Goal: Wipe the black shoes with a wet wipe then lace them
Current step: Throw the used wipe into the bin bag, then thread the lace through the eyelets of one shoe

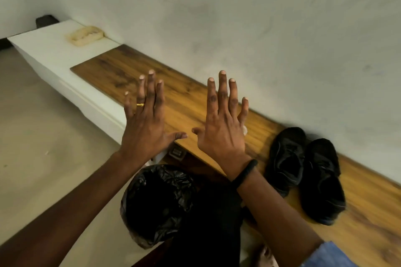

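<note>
One long wooden board (pixel 188 102) ran from 10 o'clock down to 4 o'clock along a pale wall, lying on a white ledge (pixel 50 54). At 6 o'clock sat a bin lined with a crinkled black bag (pixel 156 201). Both black shoes (pixel 303 171) lay side by side on the board at 4 o'clock, touching, toes toward the person. At the centre, left hand (pixel 145 128) and right hand (pixel 221 132) were held up backs to the camera, fingers straight and spread, holding nothing. A cream tray (pixel 85 35) sat at 10 o'clock. A black wristband (pixel 245 174) circled the right wrist; a gold ring (pixel 140 105) showed on the left.
</note>
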